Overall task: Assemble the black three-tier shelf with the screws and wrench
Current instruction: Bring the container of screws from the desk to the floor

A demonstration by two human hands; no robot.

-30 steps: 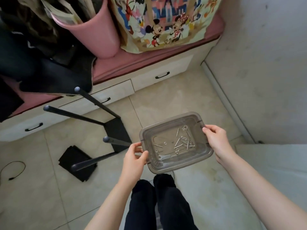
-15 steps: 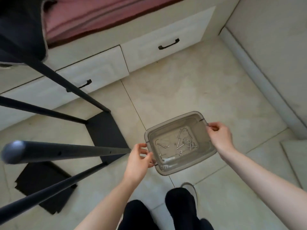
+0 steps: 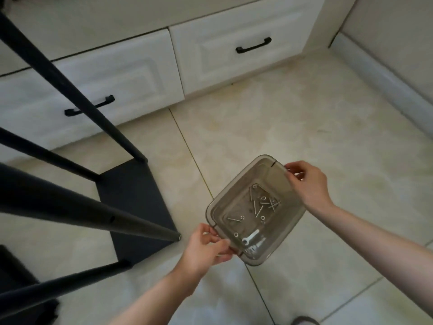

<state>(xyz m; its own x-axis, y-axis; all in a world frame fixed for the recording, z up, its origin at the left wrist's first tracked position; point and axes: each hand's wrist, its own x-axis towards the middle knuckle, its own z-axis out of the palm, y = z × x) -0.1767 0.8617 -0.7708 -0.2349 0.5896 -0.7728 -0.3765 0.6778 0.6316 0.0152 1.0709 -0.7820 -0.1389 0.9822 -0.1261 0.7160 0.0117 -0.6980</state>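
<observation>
A smoky clear plastic tray (image 3: 220,205) hangs just above the floor tiles, tilted. My left hand (image 3: 206,248) pinches its near-left rim and my right hand (image 3: 307,184) pinches its far-right rim. Inside lie several silver screws (image 3: 262,202) with washers, and a small flat wrench (image 3: 251,238) near the lower end. To the left, the black shelf board (image 3: 136,202) lies flat on the floor with four black poles (image 3: 77,212) rising from its corners toward me.
White drawers with black handles (image 3: 253,46) run along the back. A wall skirting (image 3: 384,80) closes the right side. Another black board (image 3: 16,277) lies at the lower left. A shoe tip (image 3: 304,321) shows at the bottom edge.
I have bent lower: the floor, drawers and poles loom larger. Both hands have carried the tray down and a little right, still on its rims.
</observation>
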